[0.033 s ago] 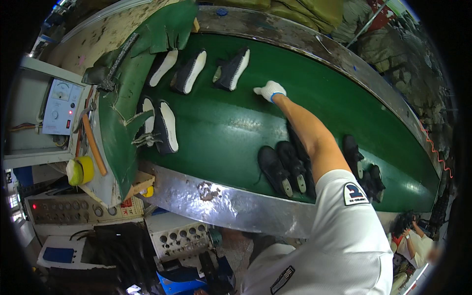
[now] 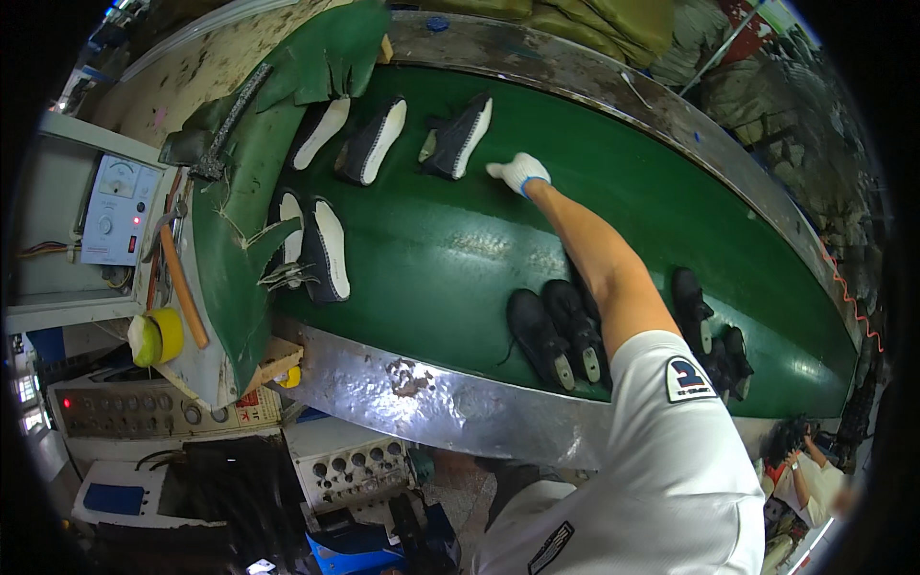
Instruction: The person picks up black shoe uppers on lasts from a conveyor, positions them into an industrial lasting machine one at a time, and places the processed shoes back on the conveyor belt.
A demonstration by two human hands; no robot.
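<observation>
My right hand [image 2: 522, 174], in a white knitted glove, hovers over or rests on a green belt [image 2: 422, 259]; which one I cannot tell. It looks empty, its thumb or a finger stretched toward the left. Closest to it, just left, is a dark shoe [image 2: 448, 144] tipped to show its white sole. Farther left lie a similar shoe [image 2: 369, 149] and another pale-soled shoe [image 2: 321, 134]. Nearer on the belt is a pair of dark shoes [image 2: 324, 251] with white soles. My left hand is out of view.
Black shoes [image 2: 539, 335] stand right of centre, partly behind my arm; more black shoes [image 2: 692, 305] are farther right. A metal rim [image 2: 460, 402] edges the belt. A hammer [image 2: 182, 283], yellow tape roll [image 2: 170, 335] and control box [image 2: 120, 211] are at left. Another person [image 2: 815, 484] is lower right.
My right hand has shifted slightly left, closer to the nearest white-soled shoe. The whole view has moved a little.
</observation>
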